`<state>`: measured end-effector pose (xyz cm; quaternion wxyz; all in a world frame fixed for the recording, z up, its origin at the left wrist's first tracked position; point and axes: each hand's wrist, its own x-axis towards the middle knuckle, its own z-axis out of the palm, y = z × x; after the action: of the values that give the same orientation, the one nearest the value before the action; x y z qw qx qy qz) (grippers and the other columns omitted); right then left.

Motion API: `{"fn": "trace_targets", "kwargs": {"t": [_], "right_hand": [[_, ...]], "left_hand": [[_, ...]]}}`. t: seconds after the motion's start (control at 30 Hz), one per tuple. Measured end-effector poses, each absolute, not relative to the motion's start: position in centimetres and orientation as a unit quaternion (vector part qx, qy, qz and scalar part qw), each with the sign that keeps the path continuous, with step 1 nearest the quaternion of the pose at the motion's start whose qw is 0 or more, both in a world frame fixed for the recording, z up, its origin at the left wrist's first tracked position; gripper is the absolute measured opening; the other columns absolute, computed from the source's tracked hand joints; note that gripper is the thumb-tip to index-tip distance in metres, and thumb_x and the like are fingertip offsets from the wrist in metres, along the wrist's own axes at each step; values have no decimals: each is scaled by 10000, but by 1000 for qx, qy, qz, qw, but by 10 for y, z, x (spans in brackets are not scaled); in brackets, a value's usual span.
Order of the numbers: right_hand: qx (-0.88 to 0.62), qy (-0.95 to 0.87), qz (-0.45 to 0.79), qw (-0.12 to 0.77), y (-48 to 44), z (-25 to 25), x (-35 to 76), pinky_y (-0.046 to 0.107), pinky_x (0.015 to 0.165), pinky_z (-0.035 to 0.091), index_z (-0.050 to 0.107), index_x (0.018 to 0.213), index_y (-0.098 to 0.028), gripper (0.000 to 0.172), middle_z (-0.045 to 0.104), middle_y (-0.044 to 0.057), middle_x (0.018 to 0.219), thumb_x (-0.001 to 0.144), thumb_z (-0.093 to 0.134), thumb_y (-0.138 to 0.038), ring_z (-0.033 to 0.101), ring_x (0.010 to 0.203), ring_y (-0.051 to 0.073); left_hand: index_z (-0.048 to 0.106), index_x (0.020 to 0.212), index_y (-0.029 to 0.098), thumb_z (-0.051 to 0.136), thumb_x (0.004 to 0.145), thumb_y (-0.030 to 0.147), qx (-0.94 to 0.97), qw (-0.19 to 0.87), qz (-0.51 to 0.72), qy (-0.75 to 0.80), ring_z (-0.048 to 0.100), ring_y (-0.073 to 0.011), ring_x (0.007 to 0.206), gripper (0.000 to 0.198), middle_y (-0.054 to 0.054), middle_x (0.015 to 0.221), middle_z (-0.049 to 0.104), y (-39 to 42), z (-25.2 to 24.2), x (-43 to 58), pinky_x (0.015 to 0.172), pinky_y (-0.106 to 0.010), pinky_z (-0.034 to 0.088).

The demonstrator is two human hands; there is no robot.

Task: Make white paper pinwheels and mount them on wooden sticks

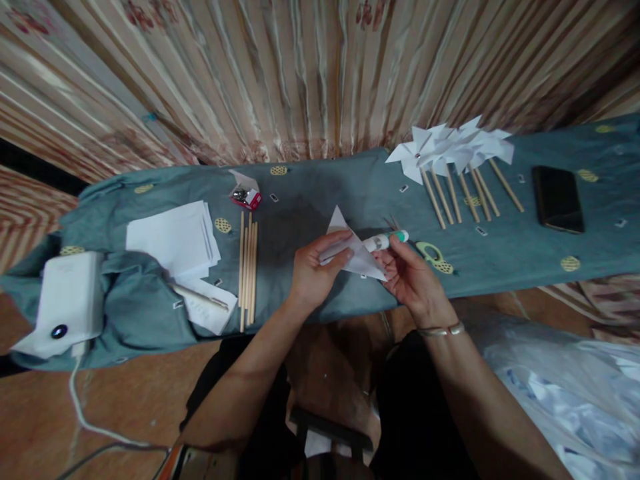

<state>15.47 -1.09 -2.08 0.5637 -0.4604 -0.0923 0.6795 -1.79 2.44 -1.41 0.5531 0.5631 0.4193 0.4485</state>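
My left hand (317, 270) pinches a folded white sheet of paper (367, 263), whose pointed corners stick out above and to the right of the fingers. In my right hand (413, 280) is a glue stick (383, 241), white with a green band, its tip against or very near the paper. Part of the glue stick is hidden by the fingers. Just right of that hand lie scissors (430, 253) with light green handles; their blades are partly covered.
Wooden sticks (249, 273) and an open red box (246, 192) of small metal pieces lie left, beside a stack of white paper (173, 237), a pen (200, 295) and a white power bank (70, 293). Right are paper pinwheels (453, 150) on sticks and a phone (557, 199).
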Motion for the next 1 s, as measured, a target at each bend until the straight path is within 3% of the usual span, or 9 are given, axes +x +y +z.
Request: {"fn": "trace_targets", "kwargs": {"t": [0.23, 0.5, 0.67, 0.83, 1.0], "right_hand": [[-459, -101, 680, 563, -14, -16, 153, 156, 458, 543, 676, 693, -184, 289, 721, -14, 608, 617, 870, -384, 642, 488, 93], [-484, -135, 599, 624, -17, -16, 145, 160, 610, 582, 694, 694, -206, 277, 746, -26, 699, 562, 905, -329, 695, 613, 92], [-496, -167, 561, 641, -19, -11, 137, 178, 602, 569, 723, 698, -216, 304, 725, -46, 644, 493, 927, -312, 669, 575, 87], [-505, -176, 570, 624, -21, -12, 133, 200, 521, 530, 701, 679, -208, 228, 694, -49, 604, 581, 878, -312, 611, 496, 86], [-460, -125, 603, 639, -21, -18, 137, 181, 613, 573, 669, 686, -208, 213, 720, -40, 662, 642, 848, -316, 674, 597, 94]], "left_hand": [[740, 1001, 208, 709, 760, 290, 564, 558, 445, 415, 702, -207, 966, 256, -46, 1064, 754, 23, -16, -15, 868, -338, 560], [741, 1003, 215, 697, 769, 275, 586, 509, 451, 440, 700, -195, 951, 244, -40, 1059, 753, 24, -15, -14, 866, -324, 555], [743, 982, 212, 712, 772, 311, 602, 488, 457, 436, 695, -196, 965, 234, -45, 1039, 753, 24, -15, -14, 884, -321, 542], [738, 997, 202, 707, 767, 290, 587, 506, 450, 443, 700, -198, 954, 248, -50, 1061, 747, 23, -18, -10, 879, -326, 549], [740, 998, 198, 729, 726, 264, 548, 552, 449, 439, 707, -198, 933, 280, -44, 1039, 754, 23, -19, -5, 844, -319, 568]]}}
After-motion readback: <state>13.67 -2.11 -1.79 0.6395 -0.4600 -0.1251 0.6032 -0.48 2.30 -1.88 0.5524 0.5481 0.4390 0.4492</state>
